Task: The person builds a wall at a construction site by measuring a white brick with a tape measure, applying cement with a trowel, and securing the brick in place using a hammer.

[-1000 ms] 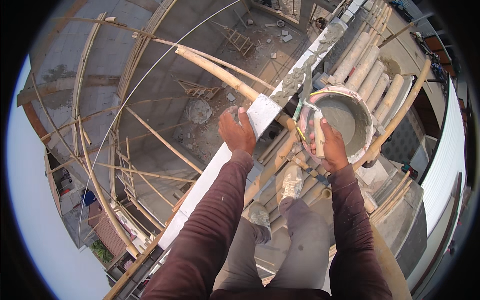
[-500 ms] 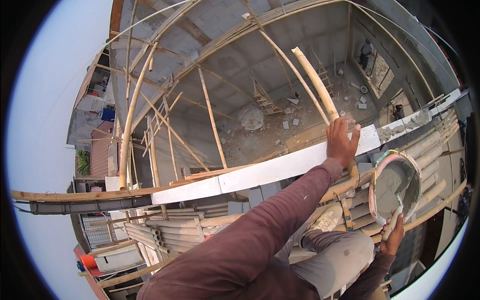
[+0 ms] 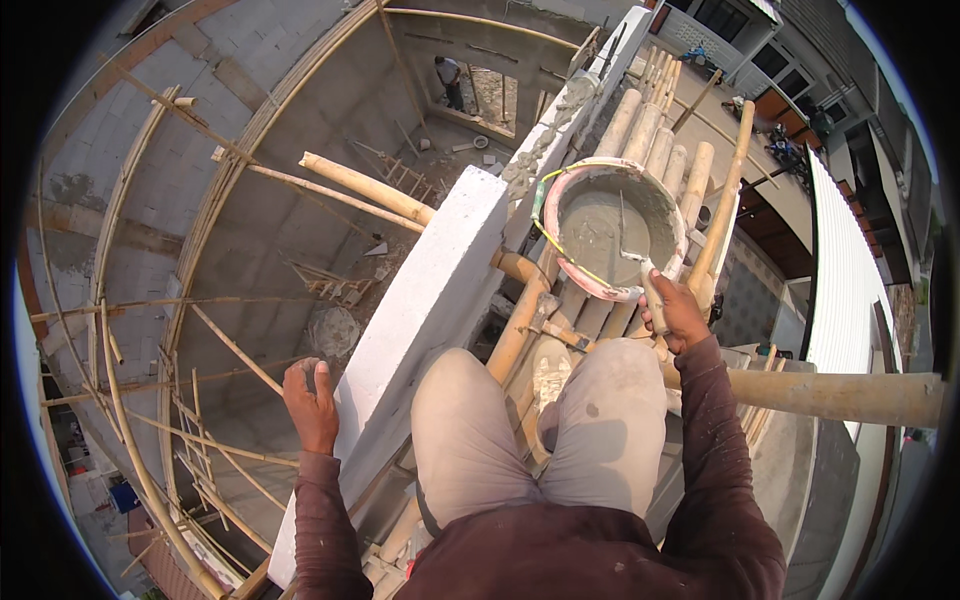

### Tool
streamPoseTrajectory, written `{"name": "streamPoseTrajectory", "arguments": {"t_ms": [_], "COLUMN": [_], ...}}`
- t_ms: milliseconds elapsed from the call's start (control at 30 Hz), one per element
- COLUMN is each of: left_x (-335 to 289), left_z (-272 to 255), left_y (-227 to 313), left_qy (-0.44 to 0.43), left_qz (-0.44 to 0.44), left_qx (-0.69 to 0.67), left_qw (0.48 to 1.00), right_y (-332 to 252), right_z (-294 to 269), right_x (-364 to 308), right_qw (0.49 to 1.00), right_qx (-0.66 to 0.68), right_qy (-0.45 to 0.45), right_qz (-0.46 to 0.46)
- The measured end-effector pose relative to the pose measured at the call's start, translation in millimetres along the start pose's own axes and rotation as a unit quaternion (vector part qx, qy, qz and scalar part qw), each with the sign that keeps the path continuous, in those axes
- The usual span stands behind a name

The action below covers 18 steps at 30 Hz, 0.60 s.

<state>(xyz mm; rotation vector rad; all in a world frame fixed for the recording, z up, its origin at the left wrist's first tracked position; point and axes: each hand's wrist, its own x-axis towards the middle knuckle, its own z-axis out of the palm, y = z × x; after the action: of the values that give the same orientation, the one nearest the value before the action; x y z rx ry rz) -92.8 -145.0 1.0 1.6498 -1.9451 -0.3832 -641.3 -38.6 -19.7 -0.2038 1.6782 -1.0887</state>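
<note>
My left hand [image 3: 312, 403] rests against the outer face of the white block [image 3: 430, 300], fingers curled loosely, palm on the block, gripping nothing that I can see. The block lies on top of the wall; its long axis runs from lower left to upper right, along the wall line, and its far end points toward the mortar-smeared course beyond. My knees straddle the bamboo scaffold [image 3: 520, 330] just right of it.

My right hand [image 3: 678, 312] is closed around the handle of the trowel [image 3: 632, 250]. The trowel's blade sits in the wet mortar inside the bucket [image 3: 560, 190], which stands on the bamboo poles near the block's far end. The trowel's long axis runs from my hand up and left, blade tip pointing into the bucket.

Step in hand, as I judge it: steadying the block while loading mortar. The next move calls for a full blade lifted level, clear of the bucket rim, with the left hand holding the block still
</note>
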Motion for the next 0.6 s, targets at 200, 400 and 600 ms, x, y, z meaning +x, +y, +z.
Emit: {"name": "streamPoseTrajectory", "arguments": {"t_ms": [200,400,600], "left_x": [-47,-57,-57], "left_z": [0,1,0], "left_y": [-24,-21,-18], "left_qy": [-0.038,-0.051,-0.049], "left_qz": [-0.037,-0.106,-0.107], "left_qx": [0.048,0.007,0.020], "left_qw": [0.997,0.993,0.993], "right_y": [20,4,-38], "right_z": [-13,-16,12], "right_x": [2,37,45], "right_qw": [1.000,0.989,0.669], "right_qx": [0.013,-0.143,-0.699], "right_qy": [-0.014,-0.032,0.190], "right_qz": [-0.011,0.009,-0.169]}}
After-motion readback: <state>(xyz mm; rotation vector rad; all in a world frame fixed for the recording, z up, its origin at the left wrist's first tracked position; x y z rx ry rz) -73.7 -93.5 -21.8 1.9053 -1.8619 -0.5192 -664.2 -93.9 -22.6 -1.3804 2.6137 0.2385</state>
